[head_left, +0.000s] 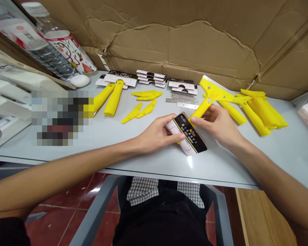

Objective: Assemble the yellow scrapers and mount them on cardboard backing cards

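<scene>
My right hand (222, 124) grips a yellow scraper (213, 94) by its handle, just below the wide head. A metal blade strip shows along the head's upper edge, and screws sit in its face. My left hand (157, 135) pinches a black-and-white packaging card (191, 136) between thumb and fingers. The card lies against the lower part of the handle; a bit of yellow peeks out under it near my left thumb. Whether the handle passes through the card cannot be made out. Beyond my hands lie loose metal blades (187, 105) and folded cards (182, 87).
Yellow plates (146, 108) lie mid-table. Carded scrapers (114, 99) rest to the left, beside a pixelated patch. More folded cards (152, 78) lie behind. Several yellow handles (265, 109) are heaped at right. Bottles (69, 48) stand back left, before a cardboard wall (195, 41).
</scene>
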`<action>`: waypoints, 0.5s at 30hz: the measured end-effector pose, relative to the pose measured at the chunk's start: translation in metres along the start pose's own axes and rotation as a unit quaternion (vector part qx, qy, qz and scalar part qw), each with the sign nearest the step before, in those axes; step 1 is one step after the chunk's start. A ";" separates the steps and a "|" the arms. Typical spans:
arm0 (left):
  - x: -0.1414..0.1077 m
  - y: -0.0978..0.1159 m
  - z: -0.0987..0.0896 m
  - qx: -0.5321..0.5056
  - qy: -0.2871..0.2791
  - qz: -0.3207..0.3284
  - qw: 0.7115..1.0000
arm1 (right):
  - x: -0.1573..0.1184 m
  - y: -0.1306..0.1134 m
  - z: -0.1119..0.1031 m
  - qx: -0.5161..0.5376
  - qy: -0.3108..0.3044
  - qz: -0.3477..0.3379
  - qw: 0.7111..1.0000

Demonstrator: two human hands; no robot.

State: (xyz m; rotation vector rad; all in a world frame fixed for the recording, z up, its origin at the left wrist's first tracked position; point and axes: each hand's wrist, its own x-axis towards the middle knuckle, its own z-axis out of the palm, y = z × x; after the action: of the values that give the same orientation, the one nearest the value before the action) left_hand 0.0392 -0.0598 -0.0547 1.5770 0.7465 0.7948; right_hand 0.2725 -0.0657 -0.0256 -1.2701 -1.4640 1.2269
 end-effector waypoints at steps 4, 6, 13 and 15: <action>-0.001 0.000 0.000 -0.007 -0.012 -0.009 1.000 | 0.002 0.000 0.000 0.051 0.043 0.008 0.998; 0.000 0.000 0.001 -0.027 -0.009 -0.020 0.999 | 0.005 0.001 -0.005 0.100 0.075 0.002 0.992; 0.000 0.002 -0.001 -0.028 0.001 -0.054 0.998 | 0.015 0.003 -0.024 0.108 0.145 -0.032 0.983; 0.000 0.005 -0.002 -0.012 0.001 -0.058 0.998 | 0.014 0.003 -0.024 0.099 0.141 -0.038 0.984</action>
State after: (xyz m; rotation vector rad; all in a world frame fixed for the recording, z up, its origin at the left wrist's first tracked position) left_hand 0.0379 -0.0598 -0.0500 1.4978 0.8191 0.7177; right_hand 0.2943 -0.0478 -0.0240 -1.1875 -1.1462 1.0640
